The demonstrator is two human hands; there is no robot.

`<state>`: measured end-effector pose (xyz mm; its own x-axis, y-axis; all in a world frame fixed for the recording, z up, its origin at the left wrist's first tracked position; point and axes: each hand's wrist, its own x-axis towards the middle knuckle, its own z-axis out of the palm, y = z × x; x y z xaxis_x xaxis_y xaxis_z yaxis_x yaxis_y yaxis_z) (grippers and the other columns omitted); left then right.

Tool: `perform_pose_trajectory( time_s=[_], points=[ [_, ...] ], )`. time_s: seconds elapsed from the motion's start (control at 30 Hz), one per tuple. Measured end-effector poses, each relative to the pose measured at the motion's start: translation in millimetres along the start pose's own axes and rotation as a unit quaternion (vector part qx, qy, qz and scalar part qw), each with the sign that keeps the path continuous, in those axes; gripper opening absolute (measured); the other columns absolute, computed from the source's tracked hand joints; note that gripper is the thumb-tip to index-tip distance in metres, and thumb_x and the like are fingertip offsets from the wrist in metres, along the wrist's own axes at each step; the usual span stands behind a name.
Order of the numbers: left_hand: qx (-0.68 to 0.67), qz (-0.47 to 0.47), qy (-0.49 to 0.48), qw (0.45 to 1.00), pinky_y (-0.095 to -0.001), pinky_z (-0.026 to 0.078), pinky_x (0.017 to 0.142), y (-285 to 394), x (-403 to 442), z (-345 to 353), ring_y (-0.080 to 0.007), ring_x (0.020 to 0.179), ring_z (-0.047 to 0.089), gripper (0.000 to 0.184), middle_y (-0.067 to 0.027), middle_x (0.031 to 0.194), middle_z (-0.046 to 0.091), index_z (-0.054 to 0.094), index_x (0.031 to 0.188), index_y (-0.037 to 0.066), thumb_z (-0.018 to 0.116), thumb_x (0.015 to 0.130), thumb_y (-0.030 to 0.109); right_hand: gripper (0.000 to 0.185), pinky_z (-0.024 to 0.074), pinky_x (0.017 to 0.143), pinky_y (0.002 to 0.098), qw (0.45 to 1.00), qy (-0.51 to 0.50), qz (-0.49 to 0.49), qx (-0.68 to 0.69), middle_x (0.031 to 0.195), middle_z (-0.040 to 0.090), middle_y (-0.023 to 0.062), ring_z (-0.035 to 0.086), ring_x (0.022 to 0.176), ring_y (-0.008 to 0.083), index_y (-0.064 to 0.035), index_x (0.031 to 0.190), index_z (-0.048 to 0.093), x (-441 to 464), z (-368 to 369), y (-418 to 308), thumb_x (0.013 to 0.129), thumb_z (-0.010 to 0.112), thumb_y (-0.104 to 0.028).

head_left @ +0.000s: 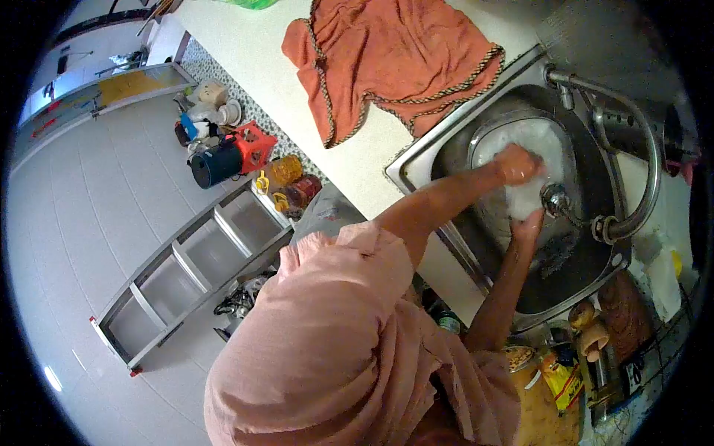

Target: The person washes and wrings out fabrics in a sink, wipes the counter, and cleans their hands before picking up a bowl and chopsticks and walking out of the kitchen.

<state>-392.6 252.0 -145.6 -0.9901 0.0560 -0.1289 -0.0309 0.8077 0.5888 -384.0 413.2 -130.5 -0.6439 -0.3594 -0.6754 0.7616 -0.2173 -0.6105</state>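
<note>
Both hands work in white suds inside a basin (487, 134) that sits in the metal sink (450, 134), closer to the edge beside the orange towel (394, 52) than to the opposite edge. The left hand (519, 165) is curled into a loose fist over the foam (549, 137); whether anything is gripped in it cannot be told. The right hand (526, 225) reaches over the sink's near edge, its fingers partly sunk in the foam at the basin's near side, so how far they are bent and what they hold are hidden. A metal spray head (554, 199) hangs just beside both hands, on the end of a curved pipe (653, 149) rising near the sink's far corner on the towel side. The towel lies spread on the pale counter (245, 44). Beyond the sink's opposite edge, a yellow packet (563, 383) lies near a bowl of brown bits (519, 357).
</note>
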Motion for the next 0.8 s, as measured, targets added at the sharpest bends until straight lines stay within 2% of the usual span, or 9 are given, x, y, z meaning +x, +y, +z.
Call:
perform_pose_trajectory(
  time_s=[0.07, 0.17, 0.27, 0.33, 0.43, 0.57, 0.67, 0.73, 0.8],
  points=[
    [0.001, -0.057, 0.030, 0.998, -0.0411, 0.049, 0.064, -23.4, 2.6, 12.3, -0.0265, 0.073, 0.064, 0.023, -0.0099, 0.081, 0.066, 0.064, 0.090, 0.010, 0.051, 0.081, 0.026, 0.052, 0.0279, 0.103, 0.0308, 0.985, 0.017, -0.035, -0.167, 0.134, 0.043, 0.0125, 0.040, 0.123, 0.0238, -0.0004, 0.136, 0.035, 3.8, -11.2, -3.4, 0.093, 0.040, -0.029],
    [0.050, -0.128, 0.109, 0.984, -0.0416, 0.049, 0.068, -23.4, 0.3, 24.0, -0.0268, 0.078, 0.064, 0.023, -0.0100, 0.086, 0.066, 0.063, 0.098, 0.009, 0.047, 0.085, 0.019, 0.057, 0.0181, 0.109, 0.0345, 0.763, 0.015, -0.268, -0.588, 0.140, 0.036, 0.0151, 0.030, 0.131, 0.0243, -0.0021, 0.137, 0.035, 26.4, -34.0, 6.3, 0.090, 0.038, -0.033],
    [0.099, -0.106, 0.054, 0.988, -0.0399, 0.051, 0.070, -31.3, -6.0, 22.9, -0.0259, 0.087, 0.063, 0.025, -0.0098, 0.093, 0.065, 0.059, 0.106, 0.009, 0.048, 0.084, 0.015, 0.058, 0.0402, 0.093, 0.0346, 0.945, 0.095, 0.067, -0.306, 0.125, 0.050, 0.0155, 0.049, 0.111, 0.0278, -0.0054, 0.135, 0.038, 79.4, -93.2, 31.0, 0.089, 0.047, -0.041],
    [0.090, -0.029, -0.069, 0.993, -0.0381, 0.052, 0.071, -39.9, 4.9, 32.0, -0.0246, 0.092, 0.062, 0.030, -0.0092, 0.097, 0.064, 0.057, 0.110, 0.010, 0.051, 0.082, 0.015, 0.057, 0.0406, 0.093, 0.0354, 0.955, 0.094, 0.076, -0.271, 0.125, 0.050, 0.0144, 0.050, 0.110, 0.0273, -0.0050, 0.133, 0.039, 90.6, -130.6, 56.4, 0.089, 0.045, -0.041],
    [-0.129, -0.233, 0.060, 0.962, -0.0408, 0.048, 0.080, -11.2, 29.1, 46.5, -0.0315, 0.093, 0.059, 0.024, -0.0159, 0.089, 0.063, 0.064, 0.093, 0.003, 0.059, 0.076, 0.019, 0.053, 0.0419, 0.092, 0.0380, 0.996, -0.003, 0.091, 0.026, 0.123, 0.050, 0.0112, 0.050, 0.108, 0.0257, -0.0039, 0.127, 0.042, 90.2, -133.6, 70.5, 0.091, 0.040, -0.043],
    [-0.266, -0.013, -0.039, 0.963, -0.0452, 0.043, 0.087, 36.6, -26.9, 9.9, -0.0375, 0.098, 0.054, 0.031, -0.0182, 0.102, 0.060, 0.065, 0.087, -0.001, 0.068, 0.065, 0.022, 0.045, 0.0462, 0.086, 0.0392, 0.922, -0.172, 0.011, 0.346, 0.114, 0.055, 0.0105, 0.054, 0.100, 0.0260, -0.0047, 0.117, 0.050, 117.7, -121.5, 124.2, 0.088, 0.044, -0.039],
    [-0.322, 0.082, 0.164, 0.929, -0.0305, 0.047, 0.079, -0.6, -43.4, -17.4, -0.0225, 0.093, 0.059, 0.023, -0.0121, 0.105, 0.060, 0.064, 0.088, 0.004, 0.061, 0.068, -0.006, 0.043, 0.0519, 0.076, 0.0389, 0.895, -0.225, 0.016, 0.385, 0.122, 0.051, 0.0127, 0.056, 0.098, 0.0265, -0.0057, 0.121, 0.047, 55.0, 8.1, 19.8, 0.087, 0.051, -0.031],
    [-0.364, -0.147, 0.167, 0.904, -0.0299, 0.051, 0.073, -0.8, -37.3, -89.6, -0.0186, 0.086, 0.062, 0.032, -0.0095, 0.102, 0.063, 0.059, 0.111, 0.005, 0.055, 0.080, -0.003, 0.040, 0.0467, 0.087, 0.0363, 0.959, -0.146, -0.223, -0.098, 0.122, 0.051, 0.0106, 0.052, 0.105, 0.0255, -0.0088, 0.121, 0.049, 71.7, 40.0, -3.5, 0.087, 0.049, -0.031],
    [-0.451, -0.122, 0.249, 0.848, -0.0286, 0.048, 0.080, 11.9, -24.6, -132.8, -0.0169, 0.090, 0.062, 0.030, -0.0120, 0.103, 0.064, 0.051, 0.121, -0.002, 0.042, 0.094, 0.006, 0.040, 0.0445, 0.090, 0.0382, 0.953, -0.216, -0.127, 0.170, 0.121, 0.052, 0.0110, 0.052, 0.106, 0.0264, -0.0099, 0.122, 0.050, 71.1, 41.3, -13.7, 0.088, 0.047, -0.031]
  ],
)
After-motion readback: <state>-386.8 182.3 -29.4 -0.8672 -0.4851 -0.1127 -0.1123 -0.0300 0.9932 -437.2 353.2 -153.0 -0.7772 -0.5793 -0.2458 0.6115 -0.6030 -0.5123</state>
